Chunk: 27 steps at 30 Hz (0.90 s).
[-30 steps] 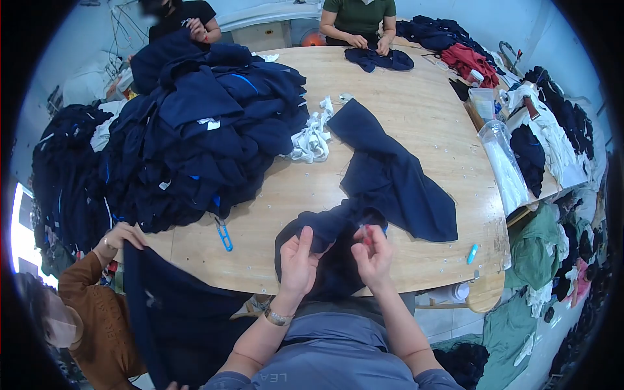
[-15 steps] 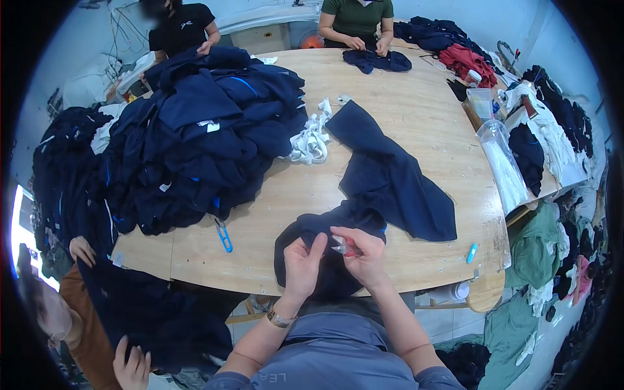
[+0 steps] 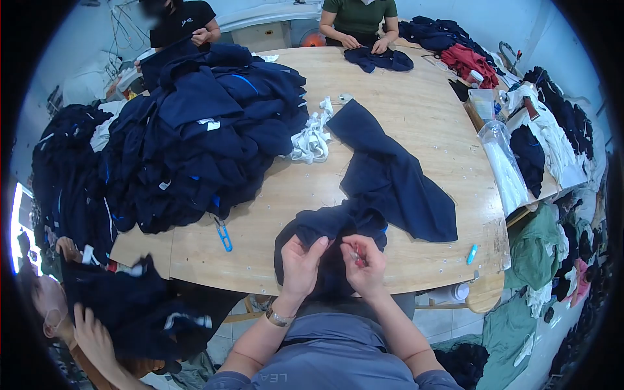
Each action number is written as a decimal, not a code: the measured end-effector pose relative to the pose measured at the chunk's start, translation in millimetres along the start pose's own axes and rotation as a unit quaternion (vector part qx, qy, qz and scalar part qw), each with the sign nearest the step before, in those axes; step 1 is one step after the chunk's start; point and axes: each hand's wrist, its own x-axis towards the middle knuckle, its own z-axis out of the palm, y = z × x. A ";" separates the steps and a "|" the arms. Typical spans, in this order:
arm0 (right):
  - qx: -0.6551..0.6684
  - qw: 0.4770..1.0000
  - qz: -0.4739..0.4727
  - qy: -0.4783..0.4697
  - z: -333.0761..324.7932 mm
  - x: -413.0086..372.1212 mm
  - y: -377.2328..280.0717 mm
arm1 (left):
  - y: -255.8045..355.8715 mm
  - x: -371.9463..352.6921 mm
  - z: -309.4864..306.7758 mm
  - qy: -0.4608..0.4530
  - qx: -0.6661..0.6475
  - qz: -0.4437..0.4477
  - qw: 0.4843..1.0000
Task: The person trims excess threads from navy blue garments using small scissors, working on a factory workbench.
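Note:
A navy garment (image 3: 403, 175) stretches over the table and bunches up at the front edge under my hands. My left hand (image 3: 301, 263) is closed, its thumb and fingers pinching a fold of that cloth. Just beside it, my right hand (image 3: 365, 266) is closed around small red-handled thread snips (image 3: 358, 259), with its thumb and forefinger near the cloth. The snips' blades are mostly hidden by the fingers.
A large heap of navy garments (image 3: 208, 130) fills the table's left side. White strips (image 3: 312, 140) lie beside it. Blue snips (image 3: 223, 235) and a light-blue small tool (image 3: 472, 253) rest near the front edge. Co-workers handle dark garments at left and far side.
My right hand has turned, so the snips' blades now show less. My left hand shifts slightly with the cloth. At left, a co-worker has lifted and gathered a dark garment.

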 end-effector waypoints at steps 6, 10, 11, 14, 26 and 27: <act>-0.082 0.995 -0.055 -0.027 2.9 17.4 -5.3 | -9.6 -2.7 -12.8 -0.023 0.105 0.050 0.993; -0.093 0.993 -0.028 -0.070 3.7 20.3 -1.9 | -6.5 -6.9 -8.5 -0.007 0.172 0.055 0.983; -0.023 0.998 0.029 -0.060 3.4 19.6 0.2 | -6.9 -7.2 -7.5 -0.005 0.178 0.063 0.982; 0.209 0.961 0.181 -0.025 2.1 19.0 1.1 | -6.5 -4.7 -5.0 -0.001 0.189 0.080 0.979; 0.059 0.989 0.095 -0.094 5.0 19.0 6.9 | -12.0 -7.9 -6.0 0.002 0.184 0.069 0.981; 0.132 0.976 0.150 -0.091 3.1 19.2 4.3 | -9.9 -7.3 -3.7 0.002 0.177 0.069 0.982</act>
